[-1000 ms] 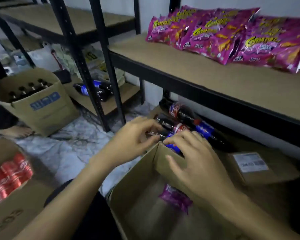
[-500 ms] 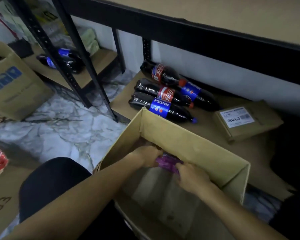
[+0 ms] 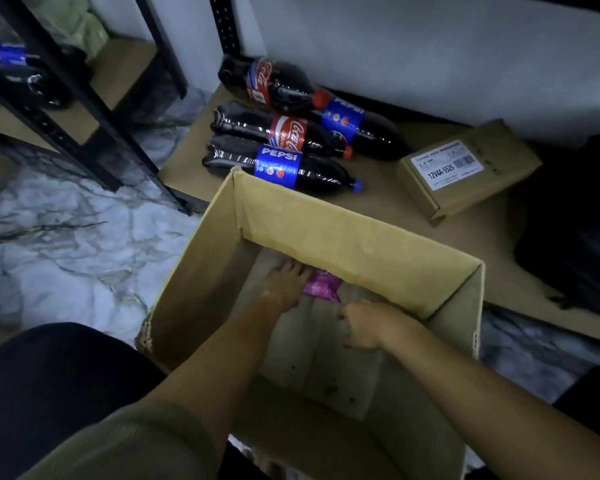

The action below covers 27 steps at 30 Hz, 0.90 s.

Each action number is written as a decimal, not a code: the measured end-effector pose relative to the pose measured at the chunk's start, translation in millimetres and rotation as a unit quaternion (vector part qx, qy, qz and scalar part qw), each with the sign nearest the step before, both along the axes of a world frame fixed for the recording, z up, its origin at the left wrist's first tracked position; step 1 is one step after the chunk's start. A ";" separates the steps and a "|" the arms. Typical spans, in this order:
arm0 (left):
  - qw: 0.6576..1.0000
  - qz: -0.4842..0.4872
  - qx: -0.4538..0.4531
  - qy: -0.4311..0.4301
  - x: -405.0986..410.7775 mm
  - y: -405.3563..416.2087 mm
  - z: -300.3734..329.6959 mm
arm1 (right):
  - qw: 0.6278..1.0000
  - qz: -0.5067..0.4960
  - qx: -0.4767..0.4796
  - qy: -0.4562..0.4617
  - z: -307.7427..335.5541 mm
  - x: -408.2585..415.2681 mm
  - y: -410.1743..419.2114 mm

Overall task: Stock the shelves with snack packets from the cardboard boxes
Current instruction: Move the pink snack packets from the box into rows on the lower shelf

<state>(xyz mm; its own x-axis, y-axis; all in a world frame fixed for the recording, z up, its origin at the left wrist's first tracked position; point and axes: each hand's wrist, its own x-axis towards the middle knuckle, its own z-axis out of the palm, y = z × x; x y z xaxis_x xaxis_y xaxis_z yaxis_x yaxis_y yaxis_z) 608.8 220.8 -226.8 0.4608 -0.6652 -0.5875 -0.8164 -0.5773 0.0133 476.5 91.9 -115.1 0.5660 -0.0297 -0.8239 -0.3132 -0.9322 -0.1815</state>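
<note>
An open cardboard box (image 3: 361, 233) stands in front of me against the bottom shelf. One pink snack packet (image 3: 323, 288) lies at its far inner wall. My left hand (image 3: 286, 282) reaches deep into the box and its fingers touch the packet's left end; I cannot tell whether they grip it. My right hand (image 3: 362, 325) is lower in the box, just right of the packet, fingers curled, apart from it by a small gap.
Several cola bottles (image 3: 281, 168) lie on the bottom shelf board (image 3: 499, 265) beyond the box. A small labelled carton (image 3: 465, 168) sits to their right. A black shelf post (image 3: 94, 109) stands left, over marble floor (image 3: 66, 244). My dark-clothed knee (image 3: 49, 375) is at lower left.
My head has tilted down, so the upper shelf with packets left the view. Both hands went from the box's rim down to its bottom, at the packet.
</note>
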 end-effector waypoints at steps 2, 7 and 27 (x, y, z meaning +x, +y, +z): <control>1.000 0.001 -0.011 -0.012 -3.2 -0.3 -4.3 | 1.000 0.003 0.003 0.003 -2.4 -0.4 -1.7; 0.999 0.020 -0.025 0.016 -2.8 3.9 -7.9 | 1.000 -0.001 0.005 -0.017 -4.6 2.6 -3.1; 0.919 0.177 0.049 0.348 39.4 40.0 115.2 | 0.977 -0.037 0.122 -0.169 18.4 15.4 8.6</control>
